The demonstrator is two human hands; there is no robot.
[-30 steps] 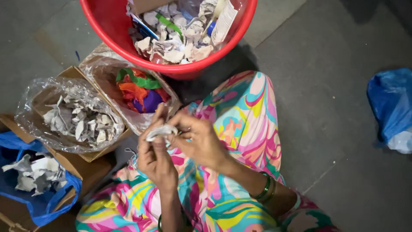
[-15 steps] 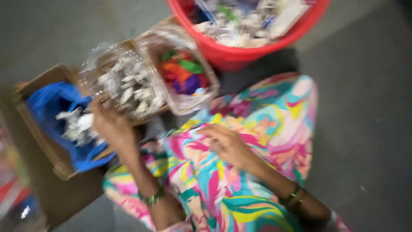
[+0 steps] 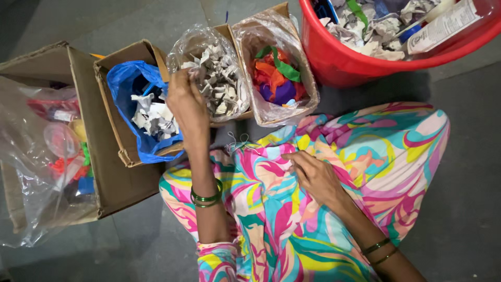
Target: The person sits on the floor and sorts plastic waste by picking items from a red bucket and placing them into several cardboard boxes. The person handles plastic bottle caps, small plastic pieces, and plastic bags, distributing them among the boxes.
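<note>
Two bare hands were in view, working apart. The left hand (image 3: 187, 102) reached forward, back of hand up, fingers (image 3: 183, 78) bunched together and curled down at the rim of the clear plastic bag of crumpled grey paper scraps (image 3: 222, 83); whether they pinched a scrap could not be told, fingertips were hidden. Green bangles (image 3: 206, 198) sat on that wrist. The right hand (image 3: 313, 175) lay palm down on the lap, fingers (image 3: 295, 156) loosely together and slightly bent, pressing on the multicoloured swirl-print fabric garment (image 3: 365, 151), holding nothing visible. Thin green and gold bangles (image 3: 380, 250) were on the right wrist.

The grey scrap bag sat in a brown cardboard box (image 3: 232, 36), just beside a second clear bag of bright orange, green and purple scraps (image 3: 276, 78) to its right. Left of the hand, another open cardboard box (image 3: 122, 57) held a blue plastic bag with white crumpled paper pieces (image 3: 148, 112). Further left, a larger cardboard box (image 3: 47, 57) lined with clear plastic held red and mixed plastic items (image 3: 60, 141). At top right stood a red plastic tub (image 3: 355, 62) filled with crumpled paper and packaging waste (image 3: 386, 26). All rested on a grey stone floor (image 3: 459, 156).
</note>
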